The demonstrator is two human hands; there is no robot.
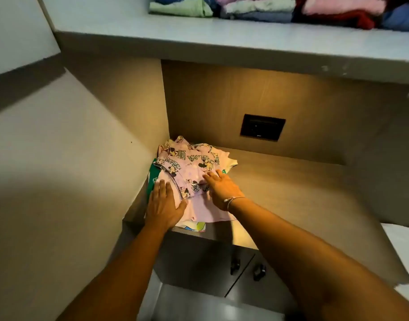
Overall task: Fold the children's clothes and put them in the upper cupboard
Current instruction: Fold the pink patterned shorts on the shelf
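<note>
One pile of children's clothes (198, 212) sits in the left corner of the counter (280, 186), pink printed top (191, 158) uppermost. Flat on it, fingers straight: left hand (165, 202), right hand (219, 191). On the upper cupboard shelf (152, 35): folded clothes (182, 8), count unclear. Two door knobs (234, 265) below.

pink cartoon-print children's clothes (194, 165), apparently half-folded, heaped on the wooden counter's left corner

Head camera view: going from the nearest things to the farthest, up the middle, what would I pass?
Dark cupboard door knobs → pile of children's clothes → dark wall socket → upper shelf → folded clothes lying on it.
</note>
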